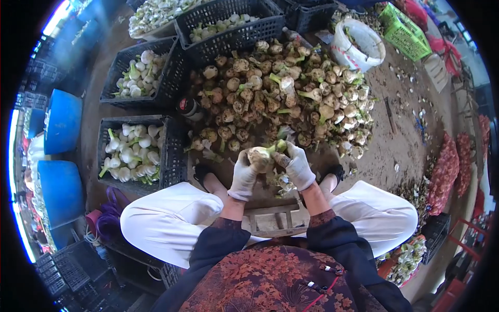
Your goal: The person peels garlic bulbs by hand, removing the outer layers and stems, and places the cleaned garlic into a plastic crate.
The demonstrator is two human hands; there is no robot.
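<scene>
My left hand (244, 177), in a whitish glove, is closed on an unpeeled garlic bulb (259, 158) between my knees. My right hand (297, 165), gloved too, has its fingers pressed together at the green stem end of that bulb; whether it also holds a piece of skin is too small to tell. Peelings (282, 183) are just below and between the hands. A large pile of brown, dirty garlic bulbs (270, 93) lies on the floor in front of me. Cleaned white bulbs (134, 152) fill a black crate (176, 151) at the left.
More black crates (170, 67) of garlic stand at the left and behind the pile. A dark jar (190, 108) stands between crates and pile. A white bucket (358, 61) and green basket (417, 44) are back right. Blue tubs (61, 192) are far left, red mesh sacks (445, 166) right.
</scene>
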